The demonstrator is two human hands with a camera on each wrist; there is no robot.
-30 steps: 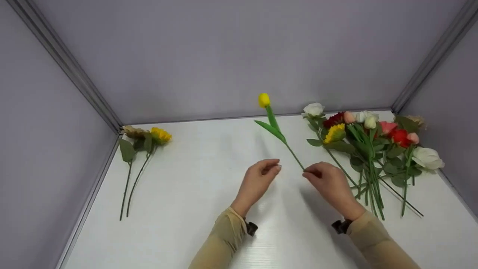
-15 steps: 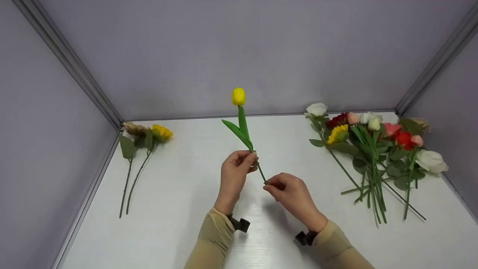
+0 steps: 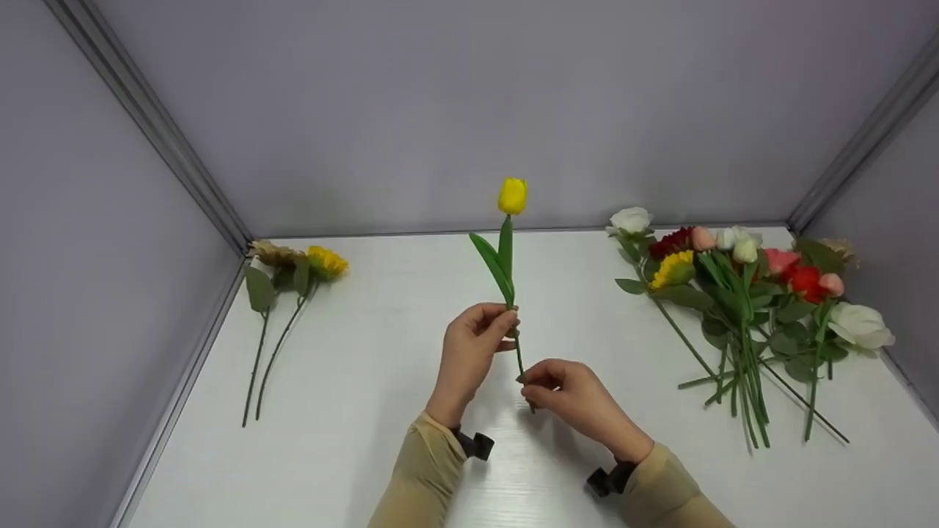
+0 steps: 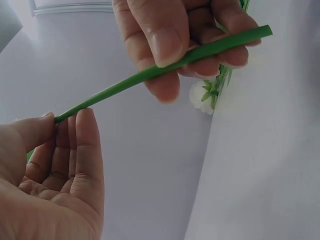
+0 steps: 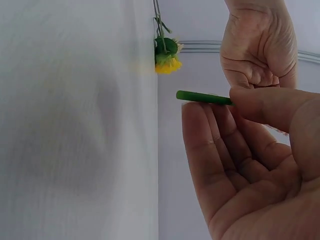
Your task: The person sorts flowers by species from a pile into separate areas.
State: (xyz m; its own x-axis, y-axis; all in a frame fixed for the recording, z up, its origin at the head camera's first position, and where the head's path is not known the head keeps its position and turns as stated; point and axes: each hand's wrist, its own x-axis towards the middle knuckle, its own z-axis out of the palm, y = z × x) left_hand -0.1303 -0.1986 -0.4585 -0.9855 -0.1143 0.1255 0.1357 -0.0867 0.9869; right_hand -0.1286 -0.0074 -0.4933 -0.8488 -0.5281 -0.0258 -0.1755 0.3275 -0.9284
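On the table [image 3: 367, 345], two flowers [image 3: 301, 275] are laid left of the hands, a flower heap [image 3: 736, 299] right. Between, the tulip [image 3: 506, 253] is held by the left hand [image 3: 469, 348] and, lower, the right hand [image 3: 572, 394]; beyond, a wall [image 3: 440, 110] is set.

Head view: tulip stem [image 3: 520, 357] is partly hidden by L hand [image 3: 467, 353] & R hand [image 3: 571, 394] fingertips. Sleeves [image 3: 424, 469] cut off at btm edge. Flower bunch [image 3: 742, 306] overlaps, lower stems' no. unclear.

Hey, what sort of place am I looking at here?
Probably an indoor work booth or similar enclosure: a white tabletop, plain greyish panels on three sides, and metal rails along the corners.
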